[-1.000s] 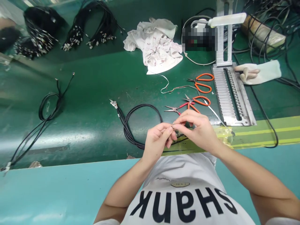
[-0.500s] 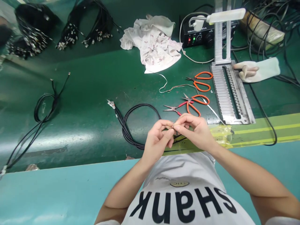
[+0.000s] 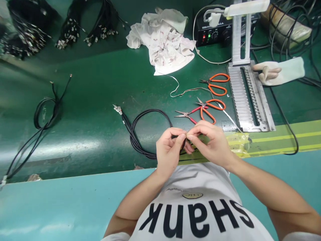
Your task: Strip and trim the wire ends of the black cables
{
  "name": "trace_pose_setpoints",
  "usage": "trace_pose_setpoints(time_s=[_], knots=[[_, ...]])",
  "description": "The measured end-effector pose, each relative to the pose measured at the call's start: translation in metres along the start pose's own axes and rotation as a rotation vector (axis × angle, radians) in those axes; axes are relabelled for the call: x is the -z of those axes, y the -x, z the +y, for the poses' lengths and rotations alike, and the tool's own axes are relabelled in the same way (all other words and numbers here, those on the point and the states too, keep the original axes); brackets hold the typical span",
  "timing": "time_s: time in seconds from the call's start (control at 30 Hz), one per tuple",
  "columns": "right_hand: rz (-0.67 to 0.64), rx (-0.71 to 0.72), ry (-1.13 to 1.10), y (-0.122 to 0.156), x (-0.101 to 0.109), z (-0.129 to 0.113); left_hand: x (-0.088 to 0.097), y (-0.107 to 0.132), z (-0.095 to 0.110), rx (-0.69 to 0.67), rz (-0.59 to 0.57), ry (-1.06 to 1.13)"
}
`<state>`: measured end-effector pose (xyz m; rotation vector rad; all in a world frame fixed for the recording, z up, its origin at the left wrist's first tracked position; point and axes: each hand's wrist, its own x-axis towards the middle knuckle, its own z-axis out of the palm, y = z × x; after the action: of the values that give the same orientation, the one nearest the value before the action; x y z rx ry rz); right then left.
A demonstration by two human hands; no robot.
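Your left hand (image 3: 169,150) and right hand (image 3: 210,144) meet over the near edge of the green bench (image 3: 87,87). Your left fingers (image 3: 179,136) are closed narrow on a thin black cable (image 3: 177,136), and your right fingertips (image 3: 190,137) pinch against its tip, which is too small to make out. Left of your hands lies a black cable coil (image 3: 150,134), ending in metal terminals (image 3: 117,109). Just beyond your hands are red-handled pliers (image 3: 187,115) and orange scissors (image 3: 208,108), with a second pair of orange scissors (image 3: 217,84) farther on. Up and to the right of your hands stand a metal comb jig (image 3: 247,97) and a white glove (image 3: 278,72). Well beyond your hands are a crumpled white cloth (image 3: 163,40) and a black control box (image 3: 220,36). Bundled black cables (image 3: 85,28) lie far to the upper left.
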<state>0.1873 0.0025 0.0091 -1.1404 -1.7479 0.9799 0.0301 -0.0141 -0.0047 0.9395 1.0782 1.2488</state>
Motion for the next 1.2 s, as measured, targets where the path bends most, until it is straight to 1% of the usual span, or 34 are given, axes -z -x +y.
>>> trace_pose_setpoints(time_s=[0.1,0.17,0.23,0.3,0.43,0.5,0.6,0.73,0.87,0.93,1.0,1.07,1.1,1.13,1.17,1.2], knots=[[-0.007,0.081,0.198,0.002,0.001,0.004,-0.001,0.005,-0.003,-0.063,0.023,-0.094],[-0.004,0.144,0.345,0.003,0.001,0.007,-0.002,0.006,-0.004,-0.098,0.036,-0.106],[-0.005,0.185,0.450,0.003,0.001,0.008,-0.002,0.006,-0.005,-0.093,0.046,-0.095],[-0.016,0.170,0.444,0.002,0.001,0.008,-0.003,0.004,-0.005,-0.055,0.056,-0.082],[-0.050,0.086,0.243,0.000,0.005,0.010,-0.001,0.002,-0.002,0.038,0.060,-0.047],[-0.049,0.111,0.258,0.001,0.010,0.013,0.002,0.001,-0.002,0.066,0.046,-0.024],[-0.026,0.215,0.458,0.002,0.017,0.015,0.007,0.000,-0.001,0.089,0.004,0.023],[-0.051,0.425,0.732,0.001,0.020,0.014,0.011,-0.002,-0.002,0.123,-0.052,0.066],[-0.118,0.604,0.837,-0.006,0.024,0.009,0.014,-0.002,0.000,0.183,-0.113,0.076],[-0.151,0.651,0.836,-0.008,0.027,0.006,0.015,-0.002,0.001,0.215,-0.142,0.079],[-0.195,0.627,0.825,-0.009,0.029,0.003,0.016,0.000,0.002,0.229,-0.150,0.072],[-0.255,0.534,0.797,-0.009,0.029,0.000,0.015,0.002,-0.001,0.187,-0.118,-0.002],[-0.275,0.460,0.761,-0.009,0.029,0.000,0.014,0.003,-0.004,0.128,-0.092,-0.079],[-0.286,0.357,0.695,-0.009,0.028,0.000,0.013,0.005,-0.007,0.044,-0.062,-0.174],[-0.298,0.221,0.587,-0.010,0.027,0.000,0.012,0.006,-0.010,-0.071,-0.039,-0.282],[-0.328,0.060,0.433,-0.010,0.026,0.001,0.011,0.008,-0.014,-0.197,-0.031,-0.377]])
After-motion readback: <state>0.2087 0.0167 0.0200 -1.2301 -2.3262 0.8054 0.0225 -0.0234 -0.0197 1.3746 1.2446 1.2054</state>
